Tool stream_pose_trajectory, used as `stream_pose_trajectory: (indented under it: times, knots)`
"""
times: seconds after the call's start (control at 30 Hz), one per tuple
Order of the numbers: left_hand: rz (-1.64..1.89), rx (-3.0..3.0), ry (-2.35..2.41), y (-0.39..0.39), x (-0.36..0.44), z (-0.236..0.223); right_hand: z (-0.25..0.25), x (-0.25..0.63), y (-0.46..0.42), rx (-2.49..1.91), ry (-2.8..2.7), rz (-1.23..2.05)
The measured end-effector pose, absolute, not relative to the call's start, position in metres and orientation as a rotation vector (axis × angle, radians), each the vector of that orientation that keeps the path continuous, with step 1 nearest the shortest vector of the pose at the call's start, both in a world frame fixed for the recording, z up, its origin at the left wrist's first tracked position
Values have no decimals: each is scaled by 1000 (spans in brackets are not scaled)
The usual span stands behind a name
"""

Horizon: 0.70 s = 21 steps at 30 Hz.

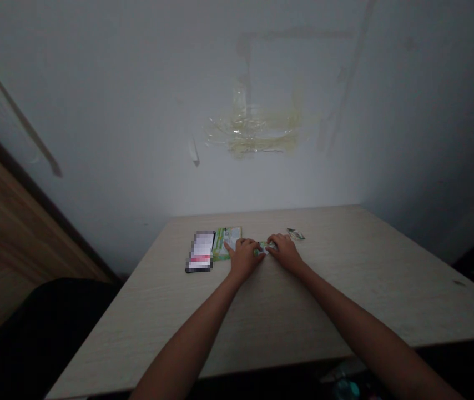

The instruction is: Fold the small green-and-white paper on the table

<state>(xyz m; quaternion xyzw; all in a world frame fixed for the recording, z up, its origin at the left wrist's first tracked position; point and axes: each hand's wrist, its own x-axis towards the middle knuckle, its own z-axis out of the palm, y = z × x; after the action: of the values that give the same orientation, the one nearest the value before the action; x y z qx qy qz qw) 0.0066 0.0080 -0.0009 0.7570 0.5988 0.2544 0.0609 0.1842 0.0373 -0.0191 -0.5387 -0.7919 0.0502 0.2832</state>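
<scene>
One small paper (263, 249) is pinched by the left hand (244, 258) and right hand (286, 253); probably light and easily creased, it is best gripped by opposite edges.

Left hand (245, 258) and right hand (286, 253) cover much of the small piece (263, 249); the left hides a corner of the green sheet (225, 242), print too tiny to read! The phone (201, 251) blurs into blocks, forearms (351, 308) cropped at the bottom.

The small paper (263, 248) is green and white, and the booklet (221, 242) is likewise. The phone (200, 252) shows a pink band on white. The bench (270, 328) is pale beige, finely grained; the tape (262, 132) is yellowish.
</scene>
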Motion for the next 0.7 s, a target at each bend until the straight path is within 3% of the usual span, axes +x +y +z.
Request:
stream_pose_trajectory:
  times: [0.7]
  knots:
    - [781,2296,1807,6,5,-2,-29,203,44,-1206,-2161,225]
